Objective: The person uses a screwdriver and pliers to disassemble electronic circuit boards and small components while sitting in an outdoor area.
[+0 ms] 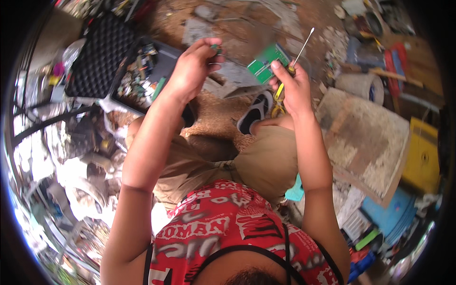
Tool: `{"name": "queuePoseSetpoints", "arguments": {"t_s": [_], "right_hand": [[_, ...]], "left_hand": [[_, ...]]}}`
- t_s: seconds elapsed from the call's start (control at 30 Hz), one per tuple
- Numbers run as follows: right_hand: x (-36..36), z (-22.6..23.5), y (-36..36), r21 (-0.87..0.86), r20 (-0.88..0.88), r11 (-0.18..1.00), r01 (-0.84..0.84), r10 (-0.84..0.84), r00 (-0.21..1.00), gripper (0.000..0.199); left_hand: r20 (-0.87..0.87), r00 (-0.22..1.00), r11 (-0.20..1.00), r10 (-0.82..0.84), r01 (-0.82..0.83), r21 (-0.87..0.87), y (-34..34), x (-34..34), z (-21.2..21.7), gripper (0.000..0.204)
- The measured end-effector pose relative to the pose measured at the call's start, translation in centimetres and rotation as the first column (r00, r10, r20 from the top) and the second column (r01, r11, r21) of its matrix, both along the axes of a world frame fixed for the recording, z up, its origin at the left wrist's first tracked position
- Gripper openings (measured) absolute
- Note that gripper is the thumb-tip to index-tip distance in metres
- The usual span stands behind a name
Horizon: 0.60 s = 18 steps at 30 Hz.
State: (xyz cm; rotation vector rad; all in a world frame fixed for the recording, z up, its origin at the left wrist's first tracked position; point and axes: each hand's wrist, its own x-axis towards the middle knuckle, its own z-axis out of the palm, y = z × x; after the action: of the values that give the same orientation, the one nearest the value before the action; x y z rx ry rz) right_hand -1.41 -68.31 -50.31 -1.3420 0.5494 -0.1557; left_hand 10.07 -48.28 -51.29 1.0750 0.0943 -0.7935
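Observation:
My left hand [195, 67] is raised in front of me, with thumb and fingertips pinched on a small green part [216, 47]. My right hand [290, 81] grips a green circuit board [266, 62] together with a screwdriver [301, 49] that has a yellow and black handle and a thin metal shaft pointing up and to the right. The two hands are apart, the board lying between them. Below them are my bent knees in tan shorts and a foot in a black and white sandal [255, 112].
An open black case with a foam lid [100, 54] and a tray of small electronic parts [140, 76] lies at the upper left. A concrete slab [368, 137], a yellow box [422, 156], a blue container [392, 213] and scattered scrap surround me on dirt ground.

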Motion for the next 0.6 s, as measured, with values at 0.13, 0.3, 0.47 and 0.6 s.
{"name": "queuePoseSetpoints", "arguments": {"t_s": [0.13,0.3,0.47,0.6], "right_hand": [[-5.2,-3.7,-8.8,-0.097,-0.002,0.916,0.39,-0.392,0.92,0.02],[-11.3,-11.7,-16.9,-0.481,-0.21,0.763,0.432,-0.579,0.788,0.02],[-11.0,-14.6,-17.0,-0.462,-0.376,0.831,0.31,-0.5,0.78,0.031],[-8.7,-16.5,-17.1,-0.692,-0.595,0.687,-0.219,-0.373,0.711,0.036]], "left_hand": [[0.075,0.993,0.994,-0.091,0.096,-0.06,-1.1,-1.8,-2.3,0.023],[0.22,0.966,0.984,-0.135,0.104,0.145,-3.6,-1.1,-2.0,0.029],[0.201,0.971,0.98,-0.127,0.091,0.177,-4.0,-0.7,-2.6,0.023],[0.194,0.976,0.99,-0.099,0.077,0.119,-4.6,-0.4,-3.5,0.023]]}}
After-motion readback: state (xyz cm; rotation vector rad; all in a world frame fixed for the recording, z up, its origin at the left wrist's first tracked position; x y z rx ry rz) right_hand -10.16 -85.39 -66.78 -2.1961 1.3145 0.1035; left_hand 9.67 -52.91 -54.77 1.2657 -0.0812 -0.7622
